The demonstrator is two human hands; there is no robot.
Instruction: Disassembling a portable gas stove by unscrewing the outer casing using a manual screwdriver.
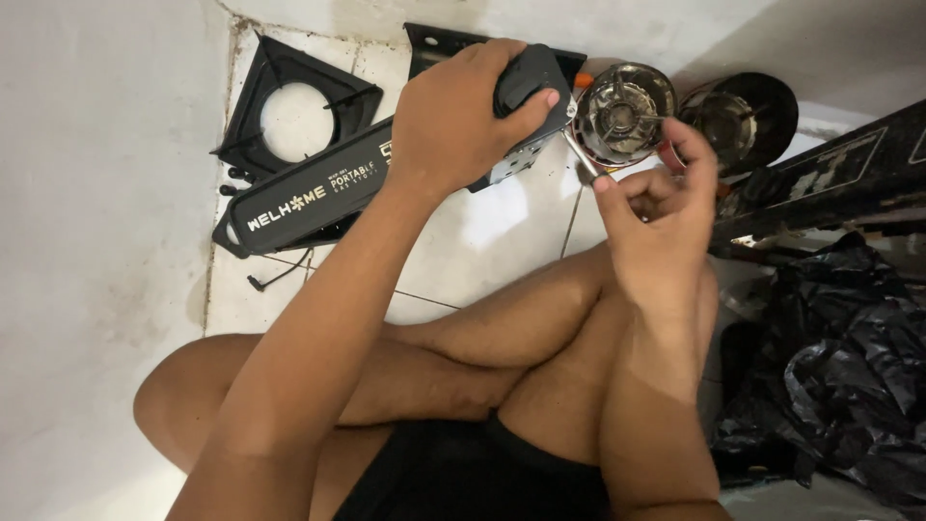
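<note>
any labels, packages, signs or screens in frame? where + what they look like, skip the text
Printed stove panel: long black strip on the floor tiles, under the left hand; white lettering with a small yellow mark.
Second printed panel: long black piece at the right edge, beyond the right hand; pale outlined markings, too blurred to make out.
Black plastic bag: crumpled, lower right; no label visible.
No signs or screens.

Bare arms, bare crossed legs, black shorts [463, 473]; no sleeves, rings or watch visible.
</note>
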